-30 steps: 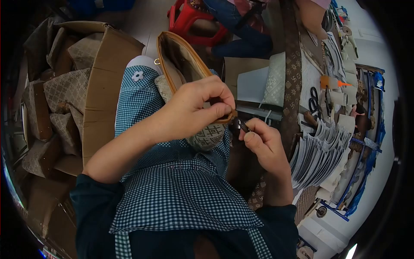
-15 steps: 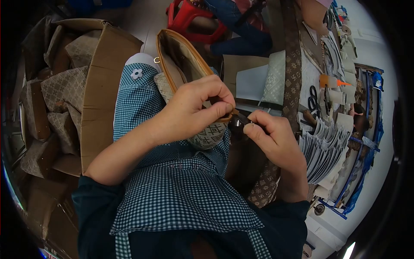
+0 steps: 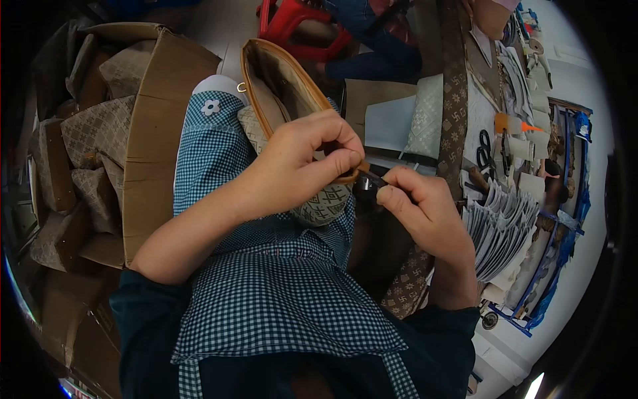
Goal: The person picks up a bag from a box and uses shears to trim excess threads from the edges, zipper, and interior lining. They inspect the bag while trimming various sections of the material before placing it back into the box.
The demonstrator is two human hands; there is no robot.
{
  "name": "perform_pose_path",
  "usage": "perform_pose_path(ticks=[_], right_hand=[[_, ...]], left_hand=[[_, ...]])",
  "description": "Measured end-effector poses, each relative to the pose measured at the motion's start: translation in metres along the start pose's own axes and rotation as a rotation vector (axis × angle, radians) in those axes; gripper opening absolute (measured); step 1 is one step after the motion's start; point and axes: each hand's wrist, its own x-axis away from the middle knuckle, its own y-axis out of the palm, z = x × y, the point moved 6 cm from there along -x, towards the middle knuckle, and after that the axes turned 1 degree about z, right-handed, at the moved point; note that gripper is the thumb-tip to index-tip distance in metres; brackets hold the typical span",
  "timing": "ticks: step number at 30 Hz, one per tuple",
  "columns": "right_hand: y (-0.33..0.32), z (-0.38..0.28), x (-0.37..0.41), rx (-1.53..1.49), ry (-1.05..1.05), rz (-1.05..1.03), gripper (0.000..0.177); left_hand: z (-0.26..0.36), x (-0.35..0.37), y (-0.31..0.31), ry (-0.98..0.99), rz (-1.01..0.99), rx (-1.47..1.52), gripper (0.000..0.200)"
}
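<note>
An open patterned bag with a tan rim lies across my lap, its opening facing up and away. My left hand is closed on the near end of its rim, thumb and forefinger pinching the edge. Close beside it, my right hand pinches a small dark object that meets the bag's rim. Its far part is hidden by my fingers, and I cannot make out what it is. A metal ring hangs on the bag's left side.
On the left stands a large cardboard box of patterned pieces. At right, a worktable holds black scissors, a glue bottle and stacked pieces. A red stool and a seated person's legs are ahead.
Both hands keep their grips, nearly still at the bag's rim. The view has shifted slightly, and the person's hand at the top right has moved a little.
</note>
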Motion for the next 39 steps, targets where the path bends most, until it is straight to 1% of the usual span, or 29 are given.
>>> perform_pose_path(ticks=[3, 6, 9, 12, 15, 18, 21, 24, 27, 30, 33, 36, 39], right_hand=[[0.003, 0.006, -0.001, -0.025, -0.04, 0.034, 0.02], [0.01, 0.011, 0.0, -0.118, -0.057, 0.079, 0.02], [0.018, 0.02, 0.003, -0.237, 0.001, 0.081, 0.021], [0.022, 0.023, 0.003, -0.25, -0.046, 0.146, 0.019], [0.022, 0.02, 0.003, -0.199, -0.035, 0.137, 0.018], [0.019, 0.014, 0.001, -0.128, -0.109, 0.153, 0.017], [0.015, 0.012, 0.001, -0.101, -0.114, 0.153, 0.016], [0.01, 0.008, 0.003, -0.103, -0.081, 0.137, 0.016], [0.005, 0.006, 0.003, -0.039, -0.083, 0.105, 0.014], [-0.002, 0.005, 0.003, -0.014, -0.033, 0.068, 0.017], [-0.012, -0.002, 0.003, 0.076, 0.029, -0.039, 0.021], [-0.019, -0.006, 0.002, 0.136, 0.004, -0.068, 0.024], [-0.027, -0.014, 0.0, 0.218, 0.074, -0.108, 0.026]], left_hand=[[-0.001, 0.0, -0.001, 0.009, 0.021, 0.019, 0.011], [-0.001, 0.003, -0.003, -0.023, 0.07, 0.068, 0.014], [0.0, 0.013, -0.003, -0.035, 0.108, 0.123, 0.016], [0.001, 0.025, -0.004, -0.031, 0.101, -0.028, 0.02], [0.002, 0.034, -0.002, 0.024, 0.152, -0.209, 0.024], [0.006, 0.037, 0.002, 0.159, 0.2, -0.333, 0.026], [0.004, 0.038, 0.008, 0.242, 0.281, -0.4, 0.025], [0.006, 0.038, 0.013, 0.33, 0.322, -0.435, 0.024], [0.009, 0.038, 0.016, 0.426, 0.363, -0.453, 0.023], [0.008, 0.037, 0.019, 0.517, 0.358, -0.512, 0.024], [0.01, 0.037, 0.022, 0.563, 0.337, -0.564, 0.022], [0.012, 0.035, 0.028, 0.646, 0.323, -0.572, 0.02], [0.014, 0.033, 0.032, 0.666, 0.311, -0.588, 0.02]])
